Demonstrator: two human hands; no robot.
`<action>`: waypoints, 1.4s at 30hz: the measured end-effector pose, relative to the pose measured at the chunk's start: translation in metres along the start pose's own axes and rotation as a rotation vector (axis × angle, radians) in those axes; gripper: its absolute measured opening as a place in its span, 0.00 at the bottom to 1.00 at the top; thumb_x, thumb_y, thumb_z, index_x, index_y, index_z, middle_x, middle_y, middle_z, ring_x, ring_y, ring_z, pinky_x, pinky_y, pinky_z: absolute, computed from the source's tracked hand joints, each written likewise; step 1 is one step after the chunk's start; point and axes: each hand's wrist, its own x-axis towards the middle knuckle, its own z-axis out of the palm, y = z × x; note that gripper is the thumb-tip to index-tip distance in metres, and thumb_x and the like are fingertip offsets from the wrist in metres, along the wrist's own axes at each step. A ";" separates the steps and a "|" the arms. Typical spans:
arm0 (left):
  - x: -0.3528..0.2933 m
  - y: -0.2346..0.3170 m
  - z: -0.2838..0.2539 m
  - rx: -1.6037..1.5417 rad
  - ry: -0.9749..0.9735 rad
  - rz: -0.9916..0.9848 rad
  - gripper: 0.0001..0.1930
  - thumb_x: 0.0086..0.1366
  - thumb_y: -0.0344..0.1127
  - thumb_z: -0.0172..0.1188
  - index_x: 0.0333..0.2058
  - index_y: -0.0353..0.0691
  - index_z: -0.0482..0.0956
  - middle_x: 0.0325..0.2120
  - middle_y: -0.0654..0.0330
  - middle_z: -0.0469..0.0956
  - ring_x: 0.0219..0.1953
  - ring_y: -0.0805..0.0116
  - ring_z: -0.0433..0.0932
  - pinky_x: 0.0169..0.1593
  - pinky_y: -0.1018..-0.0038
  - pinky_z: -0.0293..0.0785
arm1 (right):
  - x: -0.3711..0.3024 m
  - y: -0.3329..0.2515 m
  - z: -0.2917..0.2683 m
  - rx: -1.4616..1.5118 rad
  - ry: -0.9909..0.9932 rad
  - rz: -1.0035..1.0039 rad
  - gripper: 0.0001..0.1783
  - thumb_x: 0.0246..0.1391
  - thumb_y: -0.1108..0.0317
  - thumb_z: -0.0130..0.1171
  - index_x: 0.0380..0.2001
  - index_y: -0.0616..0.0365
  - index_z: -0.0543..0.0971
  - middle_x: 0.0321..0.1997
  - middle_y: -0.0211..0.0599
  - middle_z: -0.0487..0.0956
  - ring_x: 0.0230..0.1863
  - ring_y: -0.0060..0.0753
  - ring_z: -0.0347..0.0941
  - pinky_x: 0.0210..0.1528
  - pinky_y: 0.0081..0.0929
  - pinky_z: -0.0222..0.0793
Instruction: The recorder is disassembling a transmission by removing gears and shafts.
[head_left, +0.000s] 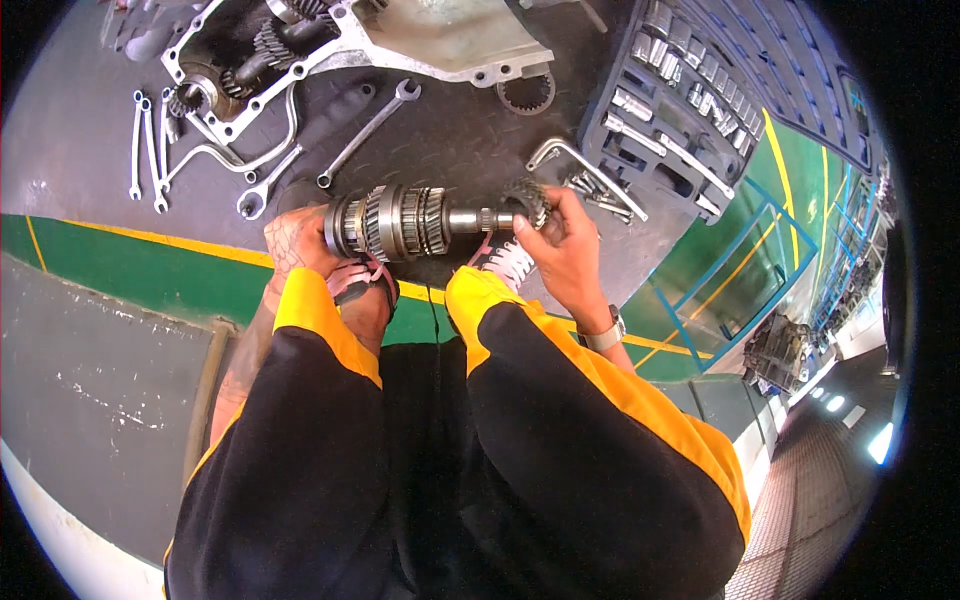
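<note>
The left hand (298, 240) grasps the left end of the gear shaft (405, 222), which is held crosswise between the two hands; the right hand (565, 245) pinches a small dark gear (524, 197) at the other end of this shaft, near the L-shaped bar (608, 180)

Black trousers (560, 430) are worn, trimmed in bright yellow along the outer sides and at the cuffs; a pale-banded watch (605, 337) is strapped around the right wrist (592, 314); the left hand (297, 238) and forearm (240, 365) are marked with fine, tattoo-like lines; one shoe (512, 262) is fastened with white laces.
</note>
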 end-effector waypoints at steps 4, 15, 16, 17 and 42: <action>-0.005 -0.011 0.001 0.068 0.020 -0.038 0.12 0.42 0.38 0.75 0.24 0.41 0.84 0.24 0.50 0.83 0.30 0.43 0.83 0.35 0.57 0.79 | 0.014 -0.016 0.014 0.254 -0.168 0.011 0.17 0.57 0.73 0.70 0.45 0.64 0.74 0.62 0.45 0.78 0.49 0.16 0.74 0.45 0.20 0.76; -0.023 -0.011 -0.011 0.118 0.139 -0.262 0.12 0.41 0.38 0.75 0.24 0.41 0.84 0.21 0.46 0.80 0.28 0.39 0.81 0.33 0.57 0.77 | 0.040 -0.056 0.052 0.315 -0.307 -0.225 0.39 0.55 0.80 0.69 0.65 0.59 0.60 0.66 0.52 0.75 0.65 0.35 0.72 0.66 0.31 0.68; -0.023 -0.009 -0.016 0.110 0.146 -0.225 0.12 0.42 0.38 0.75 0.24 0.40 0.83 0.21 0.46 0.80 0.28 0.39 0.81 0.33 0.58 0.77 | 0.044 -0.061 0.058 0.298 -0.360 -0.192 0.50 0.45 0.83 0.75 0.68 0.58 0.58 0.63 0.51 0.77 0.64 0.37 0.74 0.67 0.35 0.69; -0.024 -0.006 -0.022 0.103 0.153 -0.188 0.12 0.42 0.37 0.75 0.24 0.39 0.83 0.21 0.46 0.79 0.27 0.40 0.81 0.32 0.59 0.77 | 0.045 -0.070 0.061 0.304 -0.381 -0.197 0.50 0.45 0.83 0.75 0.68 0.58 0.58 0.63 0.51 0.77 0.64 0.37 0.74 0.67 0.35 0.69; 0.049 -0.092 -0.143 0.235 0.405 -0.250 0.13 0.43 0.39 0.76 0.21 0.38 0.83 0.19 0.47 0.79 0.25 0.43 0.80 0.32 0.58 0.75 | 0.242 -0.230 0.054 -1.453 -0.519 -0.860 0.19 0.48 0.73 0.60 0.45 0.61 0.73 0.43 0.49 0.79 0.49 0.56 0.76 0.52 0.50 0.70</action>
